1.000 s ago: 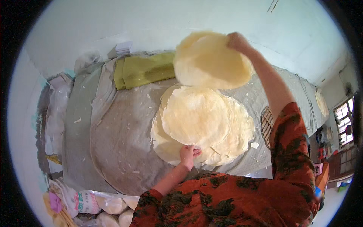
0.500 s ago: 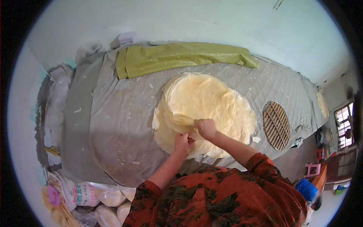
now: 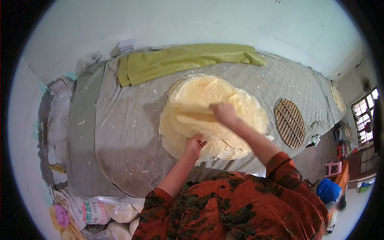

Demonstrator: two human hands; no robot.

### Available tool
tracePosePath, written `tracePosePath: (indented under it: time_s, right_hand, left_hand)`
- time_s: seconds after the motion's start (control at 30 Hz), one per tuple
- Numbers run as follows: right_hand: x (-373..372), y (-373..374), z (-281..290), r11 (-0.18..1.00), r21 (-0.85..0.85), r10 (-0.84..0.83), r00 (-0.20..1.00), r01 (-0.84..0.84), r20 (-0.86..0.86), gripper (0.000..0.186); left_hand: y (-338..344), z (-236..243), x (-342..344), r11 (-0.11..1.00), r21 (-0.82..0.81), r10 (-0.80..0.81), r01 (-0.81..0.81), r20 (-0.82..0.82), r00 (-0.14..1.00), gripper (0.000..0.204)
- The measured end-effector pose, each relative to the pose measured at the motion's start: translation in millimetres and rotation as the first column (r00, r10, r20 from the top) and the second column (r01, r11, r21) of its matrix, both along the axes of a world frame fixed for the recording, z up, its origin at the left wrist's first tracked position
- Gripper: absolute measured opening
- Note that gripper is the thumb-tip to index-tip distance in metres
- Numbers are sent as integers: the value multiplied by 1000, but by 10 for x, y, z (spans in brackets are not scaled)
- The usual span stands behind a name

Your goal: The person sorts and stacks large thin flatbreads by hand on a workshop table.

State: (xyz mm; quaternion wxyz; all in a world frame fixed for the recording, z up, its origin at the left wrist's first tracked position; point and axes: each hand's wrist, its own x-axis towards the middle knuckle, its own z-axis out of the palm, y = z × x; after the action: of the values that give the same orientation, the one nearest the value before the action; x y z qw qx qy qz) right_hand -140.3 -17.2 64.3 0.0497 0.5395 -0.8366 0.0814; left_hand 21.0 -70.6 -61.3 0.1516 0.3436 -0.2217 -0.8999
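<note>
A pile of thin, round, pale flatbread sheets (image 3: 244, 124) lies in the middle of the grey covered platform (image 3: 128, 120). My right hand (image 3: 224, 113), slightly blurred, grips the lifted edge of an upper sheet, folding it back over the pile. Lower and to the left, my left hand (image 3: 193, 145) has its fingers curled on the pile's near edge, pinching the sheets there. A folded olive-green tarp (image 3: 184, 60) runs behind the pile.
A round slatted wooden board (image 3: 289, 122) lies right of the pile. Plastic bags and sacks (image 3: 88, 210) fill the lower left. A pink stool (image 3: 333, 169) and blue object (image 3: 329, 190) stand at lower right. Walls surround the platform's back and left; a window is far right.
The sheet my right hand held high at the back is now down on the pile. That hand came down, then rose slightly. My left hand has moved up a little.
</note>
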Motion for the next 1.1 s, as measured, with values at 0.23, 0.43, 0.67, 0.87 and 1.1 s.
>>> tracePosePath:
  time_s: [0.23, 0.43, 0.67, 0.87, 1.1]
  right_hand:
    - [132, -85, 635, 983, -170, 55, 993, -71, -102, 14]
    - [751, 438, -587, 988, -19, 152, 985, -150, 87, 5]
    - [782, 350, -230, 992, 1, 124, 991, -124, 58, 7]
    - [872, 462, -449, 990, 60, 120, 988, -126, 94, 7]
    - [974, 588, -333, 911, -306, 157, 918, -278, -365, 16]
  left_hand:
    - [23, -96, 208, 996, 32, 85, -83, -40, 996, 13]
    - [45, -9, 199, 1000, -18, 20, -21, -42, 999, 16]
    - [16, -24, 288, 997, -78, -33, 27, -69, 997, 22]
    - [98, 45, 295, 999, 7, -36, 39, -239, 970, 21]
    - [-36, 140, 92, 994, -32, -106, 108, 71, 992, 23]
